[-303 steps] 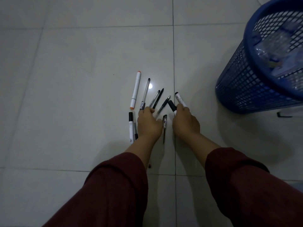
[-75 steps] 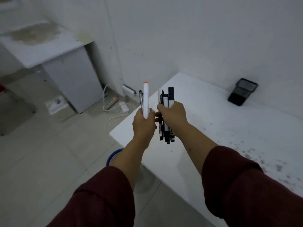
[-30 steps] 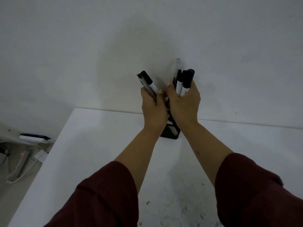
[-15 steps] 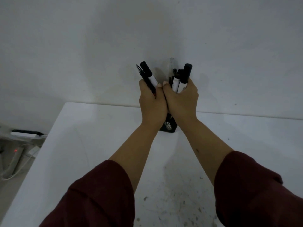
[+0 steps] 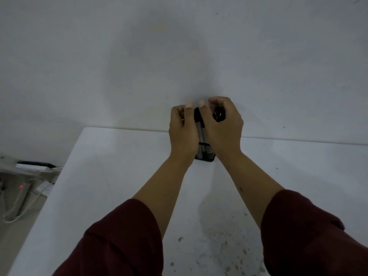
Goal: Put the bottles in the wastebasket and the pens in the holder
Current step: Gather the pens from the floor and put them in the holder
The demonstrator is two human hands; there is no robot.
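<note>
A black mesh pen holder [image 5: 206, 154] stands on the white table [image 5: 111, 176] close to the wall. Several pens [image 5: 200, 124] stick upright out of it, their lower ends inside the mesh. My left hand [image 5: 184, 134] and my right hand [image 5: 224, 128] are cupped around the pen tops from either side, fingers curled over the black caps. The hands hide most of the pens. No bottle and no wastebasket is in view.
The white wall rises right behind the holder. The table's near part is speckled with dark stains [image 5: 217, 253]. On the floor to the left lie a power strip with a red light [image 5: 21, 187] and white cables [image 5: 18, 208].
Both hands have dropped lower with the pens. The pens stood well above the holder before; now their lower ends sit inside it and only the caps show between my fingers.
</note>
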